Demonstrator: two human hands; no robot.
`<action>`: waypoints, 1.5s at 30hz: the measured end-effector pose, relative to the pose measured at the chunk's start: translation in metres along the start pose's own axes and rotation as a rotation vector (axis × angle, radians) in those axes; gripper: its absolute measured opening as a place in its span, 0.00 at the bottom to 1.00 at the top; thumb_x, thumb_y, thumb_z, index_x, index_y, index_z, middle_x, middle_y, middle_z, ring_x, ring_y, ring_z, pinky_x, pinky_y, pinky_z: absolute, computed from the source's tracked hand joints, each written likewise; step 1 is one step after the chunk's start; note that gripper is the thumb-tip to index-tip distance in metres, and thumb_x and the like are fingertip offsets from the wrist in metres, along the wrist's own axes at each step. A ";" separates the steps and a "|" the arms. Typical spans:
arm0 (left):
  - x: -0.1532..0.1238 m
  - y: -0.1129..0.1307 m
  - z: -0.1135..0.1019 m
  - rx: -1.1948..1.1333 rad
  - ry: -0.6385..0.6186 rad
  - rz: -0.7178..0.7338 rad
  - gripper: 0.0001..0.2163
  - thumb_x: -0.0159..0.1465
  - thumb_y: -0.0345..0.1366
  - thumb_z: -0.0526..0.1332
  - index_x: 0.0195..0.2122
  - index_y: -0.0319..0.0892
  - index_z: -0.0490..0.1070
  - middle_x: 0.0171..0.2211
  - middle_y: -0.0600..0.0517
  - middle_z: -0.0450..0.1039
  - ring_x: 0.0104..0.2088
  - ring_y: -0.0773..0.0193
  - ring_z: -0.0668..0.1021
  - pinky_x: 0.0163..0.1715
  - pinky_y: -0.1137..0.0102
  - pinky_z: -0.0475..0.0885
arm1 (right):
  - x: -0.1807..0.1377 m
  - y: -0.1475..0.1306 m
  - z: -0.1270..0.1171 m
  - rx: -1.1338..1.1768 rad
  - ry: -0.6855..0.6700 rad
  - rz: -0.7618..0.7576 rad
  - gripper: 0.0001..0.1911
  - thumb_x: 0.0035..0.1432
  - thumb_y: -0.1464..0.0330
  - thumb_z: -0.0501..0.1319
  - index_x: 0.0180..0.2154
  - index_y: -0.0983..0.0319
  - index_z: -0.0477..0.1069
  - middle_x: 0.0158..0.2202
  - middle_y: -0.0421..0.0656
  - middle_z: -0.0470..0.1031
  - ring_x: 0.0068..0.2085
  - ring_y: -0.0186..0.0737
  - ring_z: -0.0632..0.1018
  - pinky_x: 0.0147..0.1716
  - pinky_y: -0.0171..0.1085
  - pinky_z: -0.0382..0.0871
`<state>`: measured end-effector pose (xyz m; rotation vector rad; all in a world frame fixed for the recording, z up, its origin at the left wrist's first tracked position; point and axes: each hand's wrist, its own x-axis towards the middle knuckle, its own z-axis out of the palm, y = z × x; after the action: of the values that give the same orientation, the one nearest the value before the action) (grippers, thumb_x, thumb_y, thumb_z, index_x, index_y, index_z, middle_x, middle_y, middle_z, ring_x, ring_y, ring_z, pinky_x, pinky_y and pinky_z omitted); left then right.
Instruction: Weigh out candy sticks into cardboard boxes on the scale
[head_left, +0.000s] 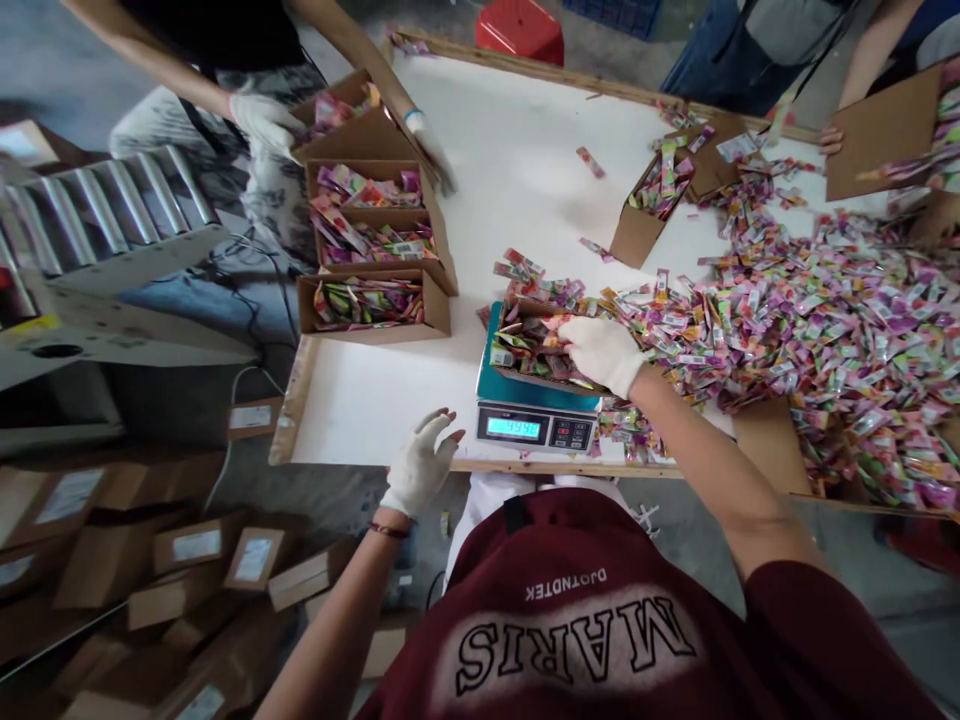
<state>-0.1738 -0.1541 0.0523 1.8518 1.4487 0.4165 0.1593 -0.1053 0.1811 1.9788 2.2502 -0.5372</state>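
Note:
My right hand [604, 352], in a white glove with bare fingertips, reaches into a small cardboard box [551, 380] of colourful stick packets. Its fingers are bent around a pinkish packet [553, 323] at the box's near right, partly hiding it. That box rests on the teal pan of a digital scale [538, 428], whose lit display seems to read about 499; the last digit is unclear. My left hand [421, 462], gloved the same way, hovers off the table's front edge, left of the scale. Its fingers are apart and hold nothing.
Filled boxes [375, 300] stand in a row at the left, where a co-worker's gloved hands [266, 122] hold another. A large heap of packets [825, 330] covers the table's right side. Another filled box [637, 230] sits behind it. A roller conveyor [112, 210] and cartons [199, 545] lie leftward.

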 end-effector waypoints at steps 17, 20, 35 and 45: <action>0.119 0.175 -0.047 0.263 0.119 0.496 0.12 0.70 0.41 0.58 0.45 0.40 0.78 0.49 0.42 0.75 0.49 0.52 0.78 0.51 0.59 0.75 | -0.025 0.016 -0.006 -0.151 0.312 0.009 0.25 0.65 0.66 0.61 0.63 0.58 0.69 0.62 0.55 0.65 0.58 0.58 0.68 0.55 0.53 0.65; 0.125 0.177 -0.033 0.409 0.071 0.430 0.12 0.67 0.39 0.61 0.48 0.41 0.78 0.50 0.41 0.74 0.50 0.47 0.76 0.50 0.56 0.74 | 0.013 0.006 0.007 -0.254 0.246 0.026 0.22 0.68 0.68 0.56 0.62 0.58 0.69 0.58 0.56 0.69 0.55 0.56 0.68 0.51 0.52 0.62; 0.113 0.151 -0.037 0.109 0.074 0.502 0.14 0.70 0.41 0.56 0.50 0.39 0.76 0.52 0.40 0.75 0.52 0.52 0.78 0.54 0.59 0.75 | 0.003 0.044 0.007 -0.105 0.523 -0.134 0.12 0.66 0.71 0.57 0.42 0.60 0.80 0.56 0.50 0.77 0.57 0.52 0.71 0.57 0.51 0.63; 0.042 0.066 -0.075 0.015 0.232 0.200 0.14 0.68 0.42 0.59 0.49 0.41 0.76 0.52 0.44 0.78 0.51 0.52 0.81 0.55 0.55 0.78 | -0.146 0.138 0.001 -0.087 0.794 0.368 0.16 0.61 0.62 0.63 0.47 0.63 0.76 0.50 0.57 0.77 0.55 0.59 0.76 0.56 0.56 0.71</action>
<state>-0.1636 -0.0943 0.1428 2.0218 1.4218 0.7407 0.3165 -0.2302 0.1972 2.7968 2.0625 0.4628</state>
